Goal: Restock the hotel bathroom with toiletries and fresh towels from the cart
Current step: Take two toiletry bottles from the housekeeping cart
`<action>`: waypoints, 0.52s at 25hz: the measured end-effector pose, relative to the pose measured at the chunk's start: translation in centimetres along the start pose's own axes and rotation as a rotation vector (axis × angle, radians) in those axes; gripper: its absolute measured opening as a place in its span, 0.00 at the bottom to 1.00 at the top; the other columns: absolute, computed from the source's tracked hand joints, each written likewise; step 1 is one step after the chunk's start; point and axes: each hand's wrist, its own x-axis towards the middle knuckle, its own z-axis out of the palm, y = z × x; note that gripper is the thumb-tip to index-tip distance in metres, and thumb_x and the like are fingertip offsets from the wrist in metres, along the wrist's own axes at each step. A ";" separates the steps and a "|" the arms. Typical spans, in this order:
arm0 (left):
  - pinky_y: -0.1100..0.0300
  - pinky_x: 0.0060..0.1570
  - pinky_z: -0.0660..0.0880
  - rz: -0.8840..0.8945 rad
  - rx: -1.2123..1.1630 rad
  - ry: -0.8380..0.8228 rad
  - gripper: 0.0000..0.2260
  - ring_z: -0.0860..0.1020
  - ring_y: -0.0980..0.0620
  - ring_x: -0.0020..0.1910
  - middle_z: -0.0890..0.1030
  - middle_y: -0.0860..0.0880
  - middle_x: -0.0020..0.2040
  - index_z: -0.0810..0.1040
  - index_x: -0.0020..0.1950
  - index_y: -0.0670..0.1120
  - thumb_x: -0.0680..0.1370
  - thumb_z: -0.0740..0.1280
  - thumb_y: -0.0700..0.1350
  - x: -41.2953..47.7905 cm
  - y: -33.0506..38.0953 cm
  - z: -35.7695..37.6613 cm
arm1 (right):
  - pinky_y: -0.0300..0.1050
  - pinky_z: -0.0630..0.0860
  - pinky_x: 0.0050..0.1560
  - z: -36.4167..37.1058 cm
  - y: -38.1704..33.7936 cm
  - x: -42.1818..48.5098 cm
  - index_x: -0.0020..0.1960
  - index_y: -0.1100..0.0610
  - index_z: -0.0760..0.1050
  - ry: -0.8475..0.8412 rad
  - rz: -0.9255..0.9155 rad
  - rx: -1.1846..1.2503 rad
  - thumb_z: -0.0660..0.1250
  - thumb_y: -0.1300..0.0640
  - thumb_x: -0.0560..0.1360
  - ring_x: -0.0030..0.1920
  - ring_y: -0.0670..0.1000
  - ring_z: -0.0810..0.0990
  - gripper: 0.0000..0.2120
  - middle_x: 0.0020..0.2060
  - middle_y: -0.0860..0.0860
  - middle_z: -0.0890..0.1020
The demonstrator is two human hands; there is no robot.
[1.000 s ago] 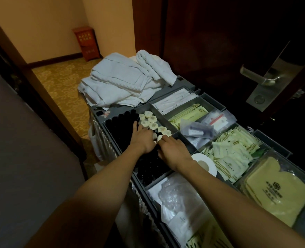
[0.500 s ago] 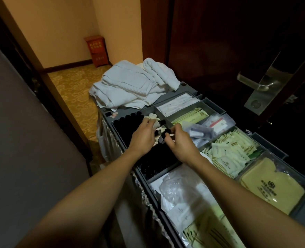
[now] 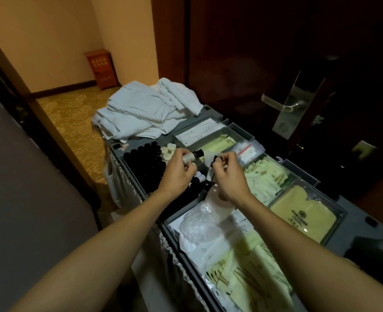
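Note:
A grey housekeeping cart (image 3: 357, 224) fills the middle of the view, its tray split into compartments. My left hand (image 3: 178, 171) grips a small toiletry bottle (image 3: 191, 156) with a dark cap, lying sideways above the tray. My right hand (image 3: 227, 172) pinches a second small dark bottle (image 3: 215, 159) just to its right. Below both hands, a compartment holds several black-capped bottles (image 3: 144, 158). Folded white towels (image 3: 145, 111) are piled at the cart's far end.
Small white caps (image 3: 168, 150), pale green sachets (image 3: 268, 176), a yellow packaged item (image 3: 303, 216) and clear plastic bags (image 3: 199, 228) fill other compartments. A dark wooden door with a metal lever handle (image 3: 285, 104) stands to the right. Patterned carpet (image 3: 73, 124) and a small red cabinet (image 3: 101, 70) lie beyond.
Both hands have lifted out of the bottle compartment. Each now holds a small bottle above the tray, and the view has shifted slightly right.

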 end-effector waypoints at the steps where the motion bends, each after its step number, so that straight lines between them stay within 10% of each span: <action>1: 0.67 0.32 0.70 0.007 -0.020 -0.006 0.10 0.76 0.62 0.36 0.77 0.53 0.44 0.69 0.56 0.48 0.77 0.66 0.41 -0.3 0.7 0.3 | 0.28 0.69 0.33 -0.4 -0.1 -0.1 0.53 0.55 0.67 -0.012 0.011 -0.003 0.58 0.50 0.84 0.36 0.33 0.75 0.08 0.40 0.46 0.76; 10: 0.62 0.39 0.73 0.011 -0.061 -0.112 0.25 0.78 0.58 0.46 0.75 0.60 0.51 0.63 0.66 0.56 0.72 0.70 0.48 -3.2 6.4 4.1 | 0.44 0.70 0.36 -5.1 0.6 -2.8 0.57 0.55 0.65 0.036 0.140 -0.021 0.51 0.44 0.85 0.38 0.48 0.74 0.14 0.41 0.49 0.74; 13: 0.48 0.53 0.80 -0.041 -0.184 -0.246 0.30 0.80 0.44 0.55 0.76 0.47 0.63 0.60 0.75 0.55 0.76 0.67 0.48 -3.3 7.6 5.1 | 0.43 0.70 0.35 -6.5 1.1 -3.2 0.57 0.54 0.65 0.076 0.174 0.044 0.52 0.46 0.85 0.36 0.46 0.75 0.12 0.40 0.49 0.75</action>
